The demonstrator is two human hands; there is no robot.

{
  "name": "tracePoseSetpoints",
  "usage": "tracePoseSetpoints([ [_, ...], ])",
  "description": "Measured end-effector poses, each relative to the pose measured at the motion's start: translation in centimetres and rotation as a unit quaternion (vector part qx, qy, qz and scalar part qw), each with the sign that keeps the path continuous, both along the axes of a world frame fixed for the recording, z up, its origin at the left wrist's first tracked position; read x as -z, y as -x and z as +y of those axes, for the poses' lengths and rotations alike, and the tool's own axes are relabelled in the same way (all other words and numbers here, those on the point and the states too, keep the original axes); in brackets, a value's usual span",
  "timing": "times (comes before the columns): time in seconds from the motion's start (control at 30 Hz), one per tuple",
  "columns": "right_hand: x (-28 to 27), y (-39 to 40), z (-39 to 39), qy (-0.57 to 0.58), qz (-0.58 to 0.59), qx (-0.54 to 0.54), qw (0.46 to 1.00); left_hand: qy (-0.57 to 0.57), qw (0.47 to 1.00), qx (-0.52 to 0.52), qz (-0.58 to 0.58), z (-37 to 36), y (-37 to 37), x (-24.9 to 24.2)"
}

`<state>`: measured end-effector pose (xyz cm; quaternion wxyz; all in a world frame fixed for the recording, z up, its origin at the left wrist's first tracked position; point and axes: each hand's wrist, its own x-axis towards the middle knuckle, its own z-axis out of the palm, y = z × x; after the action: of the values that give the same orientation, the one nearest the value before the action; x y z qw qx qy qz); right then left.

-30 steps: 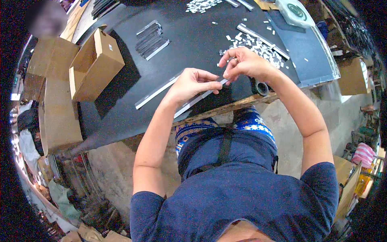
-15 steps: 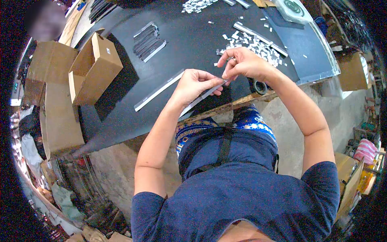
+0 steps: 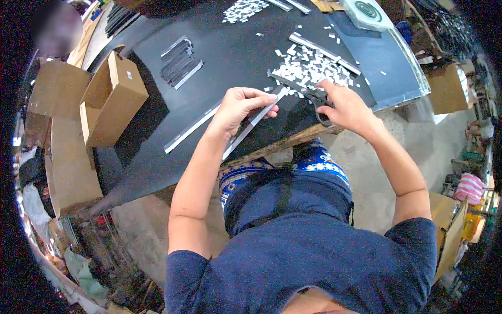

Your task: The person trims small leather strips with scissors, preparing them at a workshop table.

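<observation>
Running across the scene, table [image 3: 225, 60]: its near edge [image 3: 293, 138] passes just beside the scissors [image 3: 314, 96], so room there looks tight; bare black top lies open to the left.
Cardboard box [image 3: 125, 98]: at left, well apart from both hands.
Right hand [image 3: 348, 107]: has let go of the held strip [image 3: 253, 124]; its fingers are now closed about the scissors' handles.
Left hand [image 3: 238, 110]: thumb and fingers still pinched on the held strip, so 1 hand alone now steadies it.
Held strip: slants from near left to far right, its far end at the blades; contact I cannot tell.
Loose strip [image 3: 192, 130]: left of the left hand.
Scissors: blades point far left; work seems to have passed from fingertips to tool.
White pieces [image 3: 303, 68]: heaped just beyond the blades, crowding the far side.
</observation>
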<state>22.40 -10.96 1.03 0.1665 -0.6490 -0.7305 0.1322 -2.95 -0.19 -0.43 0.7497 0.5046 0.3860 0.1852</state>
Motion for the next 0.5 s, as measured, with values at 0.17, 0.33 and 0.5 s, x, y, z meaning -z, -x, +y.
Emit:
tracePoseSetpoints([
  [0.17,0.4,-1.1,0.4,0.013,-0.004,-0.048,0.999,-0.014,1.000,0.002,0.002,0.2,-0.8,-0.2],
  [0.33,0.5,-0.9,1.2,0.019,-0.044,-0.032,0.998,0.007,1.000,0.001,-0.023,0.5,-0.9,-0.2],
  [0.5,-2.5,-1.0,1.7,0.127,0.062,0.010,0.990,0.015,1.000,-0.003,-0.026,0.8,-0.9,-0.5],
])
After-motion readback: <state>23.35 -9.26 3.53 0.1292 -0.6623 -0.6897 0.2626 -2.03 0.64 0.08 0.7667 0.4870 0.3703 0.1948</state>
